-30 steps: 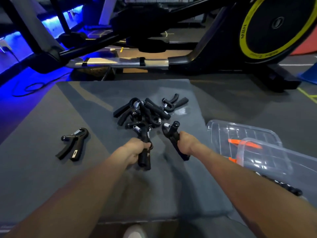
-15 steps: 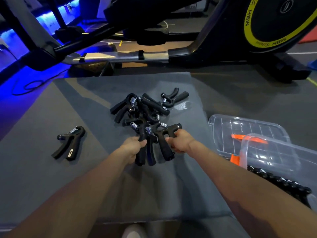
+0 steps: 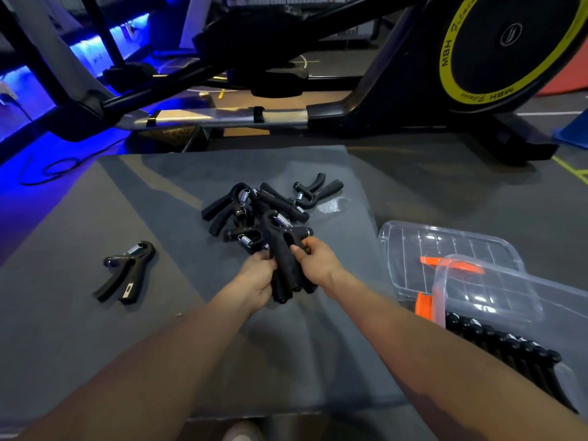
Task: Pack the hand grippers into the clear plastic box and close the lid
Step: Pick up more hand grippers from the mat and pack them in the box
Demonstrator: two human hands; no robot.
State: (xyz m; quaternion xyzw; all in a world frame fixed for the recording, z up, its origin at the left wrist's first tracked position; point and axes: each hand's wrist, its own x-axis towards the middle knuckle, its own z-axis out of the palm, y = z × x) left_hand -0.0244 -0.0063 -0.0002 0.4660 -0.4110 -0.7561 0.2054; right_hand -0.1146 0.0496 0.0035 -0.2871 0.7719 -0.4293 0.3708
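My left hand (image 3: 258, 280) and my right hand (image 3: 315, 261) together grip a bunch of black hand grippers (image 3: 284, 259), pressed side by side with handles pointing toward me. Just beyond them lies a loose pile of several more hand grippers (image 3: 254, 206) on the grey mat (image 3: 133, 329). One hand gripper (image 3: 125, 271) lies alone at the left. The clear plastic box (image 3: 509, 313) stands at the right with a row of grippers (image 3: 509, 348) inside. Its clear lid (image 3: 445, 249) with orange clips lies behind it.
A large black exercise machine (image 3: 350, 90) with a yellow-ringed flywheel (image 3: 509, 46) stands across the far side of the mat. A black cable (image 3: 47, 167) lies on the blue-lit floor at the left. My shoe (image 3: 243, 432) shows at the bottom edge.
My two hands, each gripping a hand gripper, came together. The separate grippers are now pressed into one bunch between both hands.
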